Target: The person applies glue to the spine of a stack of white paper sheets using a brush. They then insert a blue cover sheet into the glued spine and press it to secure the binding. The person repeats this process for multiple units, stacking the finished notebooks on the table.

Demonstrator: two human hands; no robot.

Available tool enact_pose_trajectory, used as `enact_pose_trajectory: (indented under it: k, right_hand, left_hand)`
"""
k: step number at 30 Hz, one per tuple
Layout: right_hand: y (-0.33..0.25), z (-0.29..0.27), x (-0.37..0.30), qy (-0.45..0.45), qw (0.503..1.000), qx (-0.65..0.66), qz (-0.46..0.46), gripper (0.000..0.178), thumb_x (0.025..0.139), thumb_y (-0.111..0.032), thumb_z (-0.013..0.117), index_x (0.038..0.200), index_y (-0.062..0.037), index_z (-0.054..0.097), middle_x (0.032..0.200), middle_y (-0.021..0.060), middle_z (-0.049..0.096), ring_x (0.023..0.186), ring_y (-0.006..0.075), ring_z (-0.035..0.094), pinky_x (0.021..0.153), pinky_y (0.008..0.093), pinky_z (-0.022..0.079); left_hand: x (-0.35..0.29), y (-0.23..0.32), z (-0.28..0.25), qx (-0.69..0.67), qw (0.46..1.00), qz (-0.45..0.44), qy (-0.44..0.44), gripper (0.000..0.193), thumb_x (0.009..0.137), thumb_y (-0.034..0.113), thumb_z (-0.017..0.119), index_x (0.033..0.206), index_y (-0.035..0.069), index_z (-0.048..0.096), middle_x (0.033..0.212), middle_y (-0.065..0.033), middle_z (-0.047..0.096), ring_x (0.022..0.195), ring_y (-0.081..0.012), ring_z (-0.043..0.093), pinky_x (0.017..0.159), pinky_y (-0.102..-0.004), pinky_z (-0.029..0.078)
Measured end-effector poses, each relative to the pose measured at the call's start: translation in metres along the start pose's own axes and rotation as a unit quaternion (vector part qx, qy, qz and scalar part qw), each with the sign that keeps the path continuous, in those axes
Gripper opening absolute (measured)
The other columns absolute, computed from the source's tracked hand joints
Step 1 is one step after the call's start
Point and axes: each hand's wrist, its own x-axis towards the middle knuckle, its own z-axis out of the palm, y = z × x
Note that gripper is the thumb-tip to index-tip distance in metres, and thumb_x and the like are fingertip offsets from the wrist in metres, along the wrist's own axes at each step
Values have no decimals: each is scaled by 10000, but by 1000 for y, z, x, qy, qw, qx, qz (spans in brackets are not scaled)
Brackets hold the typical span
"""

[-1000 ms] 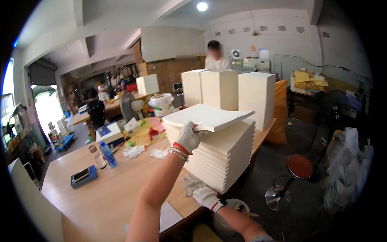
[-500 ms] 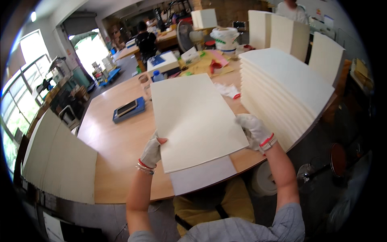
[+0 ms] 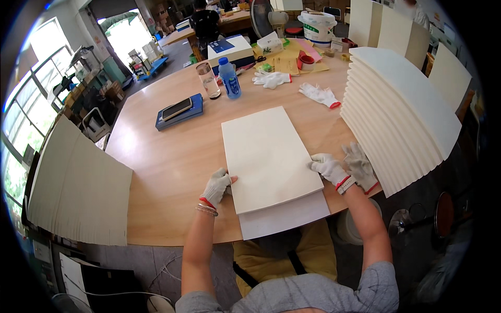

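A cream rectangular board [image 3: 274, 161], with a visible thickness along its near edge, lies low over the table in front of me. My left hand [image 3: 217, 187], gloved in white with the thumb tip bare, is closed on its left edge. On the opposite edge my right hand [image 3: 327, 168], also gloved, grips with its thumb on top; the fingers underneath are mostly hidden. Beneath the board, a white sheet [image 3: 287, 216] sticks out toward me. Beside my right hand rests a loose grey-white glove [image 3: 360, 166]. Whether the board fully touches the table I cannot tell.
A tall ridged stack of cream boards [image 3: 396, 120] stands at right, another stack [image 3: 78, 188] at left. Farther back on the table [image 3: 162, 161] are a phone [image 3: 177, 109] on a blue box, a glass [image 3: 209, 82], a blue bottle [image 3: 229, 78] and white gloves [image 3: 271, 79].
Both hands have lowered the board toward the table, keeping hold of its sides. The view has tilted down, showing the bottle, glass and loose gloves more fully.
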Motion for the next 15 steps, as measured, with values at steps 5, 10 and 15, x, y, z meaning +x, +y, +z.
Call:
enact_pose_trajectory:
  k: [5, 10, 15]
  right_hand:
    - [6, 4, 4, 4, 999, -43, -1, 318, 892, -198, 676, 1094, 45, 642, 961, 52, 694, 860, 92, 619, 760, 242, 490]
    - [-2, 0, 0, 4, 993, -115, -34, 345, 884, -267, 673, 1092, 7, 656, 947, 79, 705, 853, 132, 634, 768, 270, 486]
    - [-10, -3, -5, 11, 968, -240, -76, 365, 866, -337, 657, 1082, -43, 671, 936, 125, 700, 838, 202, 645, 777, 313, 481]
  left_hand:
    - [-24, 7, 5, 168, 981, 24, 89, 301, 868, 148, 656, 1073, -56, 571, 846, -81, 622, 700, -185, 641, 618, -327, 541]
    - [-102, -30, 19, 331, 919, 162, 140, 444, 812, 178, 699, 1180, -28, 560, 1088, -196, 622, 1047, -329, 589, 898, -399, 471]
    - [-139, -49, 39, 426, 870, 206, 137, 672, 700, 112, 770, 1298, -35, 502, 1278, -232, 532, 1250, -366, 451, 1039, -422, 369]
